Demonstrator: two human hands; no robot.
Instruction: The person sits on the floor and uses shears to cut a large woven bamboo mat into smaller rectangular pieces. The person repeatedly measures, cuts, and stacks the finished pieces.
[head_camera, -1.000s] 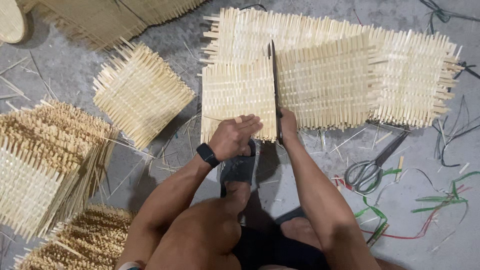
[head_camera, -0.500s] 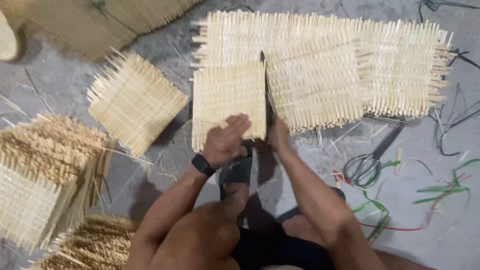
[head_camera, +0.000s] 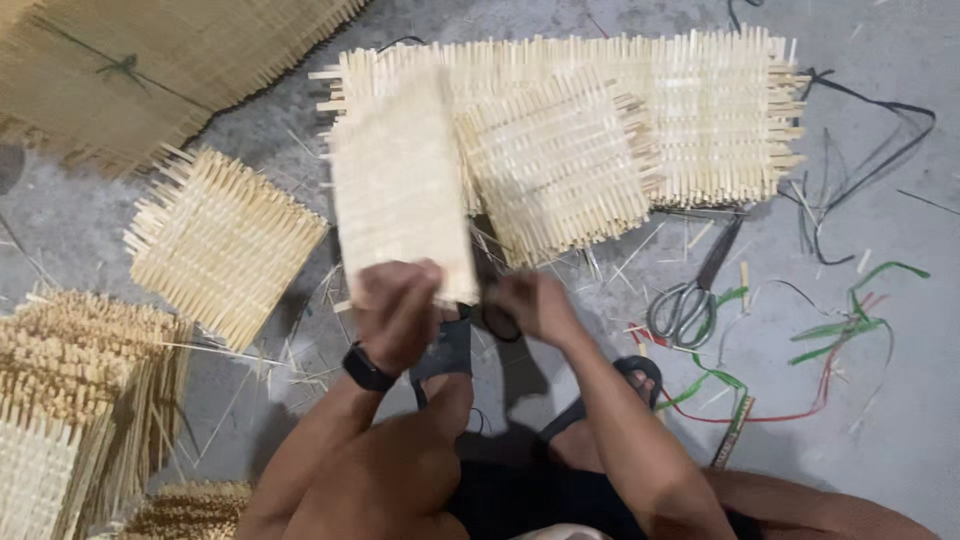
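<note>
My left hand, with a black watch on its wrist, grips the lower edge of a pale woven strip panel and holds it tilted above the floor. Beside it my right hand is closed on the dark handles of a cutting tool, whose blade is mostly hidden behind the panel. Just beyond both hands a long woven mat lies flat, and one loose section of it is skewed. The picture is blurred around the hands.
A square woven piece lies to the left, with stacks of similar pieces at the lower left and a large mat at the top left. Grey scissors, coloured strips and black cord lie right. My sandalled feet rest below.
The left panel, which lay flat against the mat, has come free and my left hand has lifted and tilted it. The tool's blade has drawn back out of the mat toward me.
</note>
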